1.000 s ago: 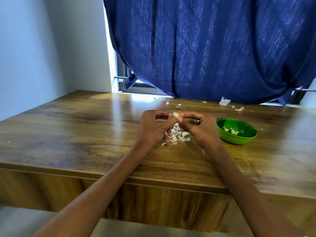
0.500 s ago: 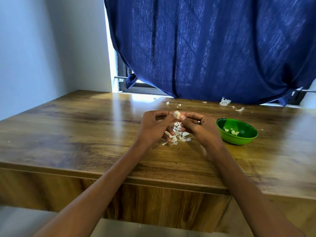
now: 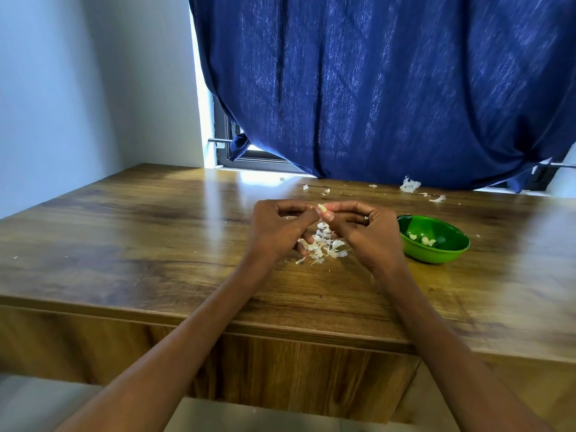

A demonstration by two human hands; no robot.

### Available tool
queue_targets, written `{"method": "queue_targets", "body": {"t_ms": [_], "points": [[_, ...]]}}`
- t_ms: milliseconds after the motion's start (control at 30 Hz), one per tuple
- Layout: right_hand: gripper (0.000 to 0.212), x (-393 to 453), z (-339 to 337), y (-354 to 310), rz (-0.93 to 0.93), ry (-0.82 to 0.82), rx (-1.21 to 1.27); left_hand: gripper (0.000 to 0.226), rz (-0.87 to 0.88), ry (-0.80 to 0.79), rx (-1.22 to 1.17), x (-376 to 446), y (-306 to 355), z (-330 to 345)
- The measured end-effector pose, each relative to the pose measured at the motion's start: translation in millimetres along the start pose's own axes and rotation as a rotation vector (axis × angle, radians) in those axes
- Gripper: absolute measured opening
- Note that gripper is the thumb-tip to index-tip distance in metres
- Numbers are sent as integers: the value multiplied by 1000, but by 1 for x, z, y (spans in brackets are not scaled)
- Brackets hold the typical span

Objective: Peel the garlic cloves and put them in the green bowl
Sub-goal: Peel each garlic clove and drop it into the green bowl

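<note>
Both hands meet above bench (image 3: 124, 244) middle: left hand (image 3: 276, 232) and right hand (image 3: 369, 233) pinch one garlic clove (image 3: 322, 208) between curled fingers. Peel pile (image 3: 322, 244) beneath. Green bowl (image 3: 436, 255), peeled cloves (image 3: 424, 240) inside, toward right edge.

A home, by the look of it; a plain room, not a fitted kitchen. Wooden table (image 3: 131, 232) with a glossy grain top, pushed into a corner of bare pale walls (image 3: 62, 88). Dark blue cloth curtain (image 3: 389, 88) hangs loose over a dark-framed window (image 3: 232, 151), daylight leaking in at its left edge. Kitchen work done here by hand: papery garlic skins (image 3: 322, 247) scattered on the tabletop, small green bowl (image 3: 436, 255) beside them.
</note>
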State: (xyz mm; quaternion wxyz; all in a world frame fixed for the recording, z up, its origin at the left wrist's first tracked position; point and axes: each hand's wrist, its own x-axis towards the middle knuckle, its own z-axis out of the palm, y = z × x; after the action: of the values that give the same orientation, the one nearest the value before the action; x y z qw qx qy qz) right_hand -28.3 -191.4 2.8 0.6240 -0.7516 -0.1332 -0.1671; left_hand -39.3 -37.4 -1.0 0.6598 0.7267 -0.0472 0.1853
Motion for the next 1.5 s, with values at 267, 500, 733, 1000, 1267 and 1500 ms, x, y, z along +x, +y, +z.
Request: {"method": "queue_targets", "body": {"t_ms": [267, 500, 733, 1000, 1267, 1500], "points": [[15, -1, 0, -3, 35, -42, 57, 16, 3, 11, -2, 6, -5, 1], [13, -3, -1, -9, 186, -86, 244, 14, -24, 5, -35, 6, -3, 2], [13, -4, -3, -10, 215, -105, 321, 9, 1, 12, -55, 2, 0, 2], [17, -2, -2, -7, 197, -77, 220, 15, 55, 5, -19, 1, -1, 4], [17, -2, -1, -6, 178, -59, 147, 16, 89, 48, 71, 0, -2, 1], [11, -6, 0, -10, 116, -41, 113, 13, 136, 71, 117, -4, 1, 3]]}}
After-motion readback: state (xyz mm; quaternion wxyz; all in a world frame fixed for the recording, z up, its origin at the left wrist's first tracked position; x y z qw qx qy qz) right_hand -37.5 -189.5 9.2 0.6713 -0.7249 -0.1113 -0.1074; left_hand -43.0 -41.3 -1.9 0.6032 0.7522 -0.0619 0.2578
